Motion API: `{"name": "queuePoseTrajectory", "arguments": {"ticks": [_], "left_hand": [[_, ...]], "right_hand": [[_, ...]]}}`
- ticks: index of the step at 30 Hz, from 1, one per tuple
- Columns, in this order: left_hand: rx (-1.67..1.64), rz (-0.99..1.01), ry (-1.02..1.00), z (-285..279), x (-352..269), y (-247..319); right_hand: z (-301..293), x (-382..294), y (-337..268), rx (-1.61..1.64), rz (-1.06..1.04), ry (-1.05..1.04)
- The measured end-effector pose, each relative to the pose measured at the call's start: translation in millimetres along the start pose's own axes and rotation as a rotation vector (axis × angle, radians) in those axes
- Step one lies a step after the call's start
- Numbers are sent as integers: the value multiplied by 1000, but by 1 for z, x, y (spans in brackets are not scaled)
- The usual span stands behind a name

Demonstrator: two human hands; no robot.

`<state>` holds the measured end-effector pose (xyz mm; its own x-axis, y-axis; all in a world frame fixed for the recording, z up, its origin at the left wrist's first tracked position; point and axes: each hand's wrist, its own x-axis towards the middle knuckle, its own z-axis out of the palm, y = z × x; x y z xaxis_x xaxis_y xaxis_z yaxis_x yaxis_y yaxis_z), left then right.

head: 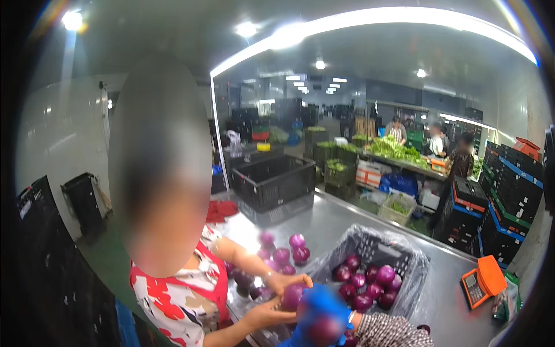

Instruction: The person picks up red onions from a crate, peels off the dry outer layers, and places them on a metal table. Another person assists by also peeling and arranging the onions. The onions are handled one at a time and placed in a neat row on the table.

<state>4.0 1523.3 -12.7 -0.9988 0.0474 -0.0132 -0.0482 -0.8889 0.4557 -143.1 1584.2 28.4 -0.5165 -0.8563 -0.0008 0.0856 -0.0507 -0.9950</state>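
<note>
My right hand [331, 299], in a blue glove below a checked sleeve, is at the bottom centre around a red onion [323, 330]; blur hides its fingers. More blue at the bottom edge may be my left hand [291, 340], but its grip cannot be made out. Against the gloves, a co-worker's two bare hands hold another red onion [294, 296]. Several loose red onions [281, 256] lie on the metal table [451, 282] beside the co-worker's forearm. A black plastic crate [405, 282], lined with clear film, holds several red onions [362, 302] just right of the gloves.
An empty-looking black crate [273, 182] and a red cloth [222, 211] are on the table's far side. An orange scale [483, 282] stands at the right. Beyond are stacked crates [516, 186], leafy greens [396, 149] and other workers. The co-worker stands close at the left.
</note>
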Motion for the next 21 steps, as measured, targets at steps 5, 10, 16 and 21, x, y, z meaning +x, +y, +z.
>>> {"name": "queuePoseTrajectory", "arguments": {"ticks": [5,10,16,21], "left_hand": [[-204,-193,-112,11,-11,-19],[87,-85,78,36,-8,-13],[-503,-68,-146,58,-3,-1],[163,246,300,43,6,-1]], "right_hand": [[6,-29,-30,298,281,-15],[-9,-44,-34,341,315,146],[-29,46,-104,-256,-288,152],[-29,-8,-179,-277,-558,217]]}}
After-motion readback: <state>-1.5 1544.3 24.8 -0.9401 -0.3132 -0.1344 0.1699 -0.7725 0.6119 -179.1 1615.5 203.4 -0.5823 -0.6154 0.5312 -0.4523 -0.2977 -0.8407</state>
